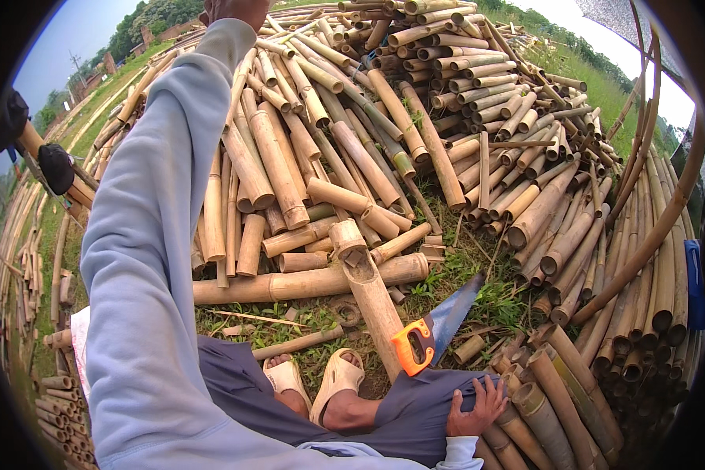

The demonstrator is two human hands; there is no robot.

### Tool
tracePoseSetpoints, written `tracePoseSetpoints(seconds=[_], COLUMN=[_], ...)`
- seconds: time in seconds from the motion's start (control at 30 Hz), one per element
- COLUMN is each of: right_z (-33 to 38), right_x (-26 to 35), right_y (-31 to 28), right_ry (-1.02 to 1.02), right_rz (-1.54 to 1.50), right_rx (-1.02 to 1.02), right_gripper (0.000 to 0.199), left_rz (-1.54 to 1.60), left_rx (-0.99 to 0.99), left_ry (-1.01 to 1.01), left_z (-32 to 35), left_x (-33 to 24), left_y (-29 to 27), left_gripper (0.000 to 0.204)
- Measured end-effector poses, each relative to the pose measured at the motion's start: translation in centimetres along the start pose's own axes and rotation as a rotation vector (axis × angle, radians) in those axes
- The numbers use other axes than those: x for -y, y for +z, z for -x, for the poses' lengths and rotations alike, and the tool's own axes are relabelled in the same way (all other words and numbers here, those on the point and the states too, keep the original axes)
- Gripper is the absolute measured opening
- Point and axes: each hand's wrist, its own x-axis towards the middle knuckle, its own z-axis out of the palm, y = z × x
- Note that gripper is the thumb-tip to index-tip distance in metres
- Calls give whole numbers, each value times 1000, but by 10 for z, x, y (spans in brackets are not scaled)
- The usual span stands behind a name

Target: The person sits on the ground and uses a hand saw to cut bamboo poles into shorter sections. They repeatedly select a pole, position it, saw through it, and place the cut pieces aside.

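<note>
Right hand (pixel 478 407) flat on knee beside orange-handled saw (pixel 431 333), left hand (pixel 235 9) far over bamboo pile (pixel 352 157).

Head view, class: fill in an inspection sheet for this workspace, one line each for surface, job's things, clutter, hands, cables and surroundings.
Surface: patchy green grass and bare soil, outdoors.
Job's things: a notched tan bamboo pole leans across a thick horizontal bamboo log; a blue-bladed handsaw with an orange handle rests beside the pole, unheld.
Clutter: heaps of cut tan bamboo lengths ahead, more bamboo stacks to the right, short offcuts on the grass.
Hands: left hand raised at the top edge, grip hidden; right hand rests open on the knee, fingers spread.
Cables: nothing seen.
Surroundings: beige sandals on the feet, green field, trees, pale sky.
</note>
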Motion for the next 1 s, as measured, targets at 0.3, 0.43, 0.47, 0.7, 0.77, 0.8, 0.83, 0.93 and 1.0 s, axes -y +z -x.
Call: tracePoseSetpoints(seconds=[0.3,0.43,0.47,0.7,0.77,0.8,0.83,0.93,1.0], right_z=[8,4,0,-17,-28,-37,-47,-75,-94], right_x=[0,-7,-2,-19,-35,-41,-49,-76,-66], right_y=[0,4,4,-13,-14,-16,-19,-6,-14], right_ry=[-17,-12,-10,-17,112,169,253,402,331], right_rz=[-51,-6,10,32,-81,-140,-228,-229,-162], right_rx=[10,-6,6,55,116,145,204,400,512], right_gripper=[46,49,49,60,66,69,77,81,80], left_rz=[142,293,261,714,737,813,892,1049,1047], left_rx=[1610,1784,1820,1320,1360,1337,1308,1288,1370], left_ry=[152,-244,-331,-653,-684,-738,-793,-1106,-1217], left_z=[247,292,301,360,360,363,368,383,379], left_x=[66,106,114,176,185,191,198,226,235], left_y=[-189,-263,-286,-332,-331,-331,-330,-328,-326], left_gripper=[83,62,50,59,63,64,64,70,72])
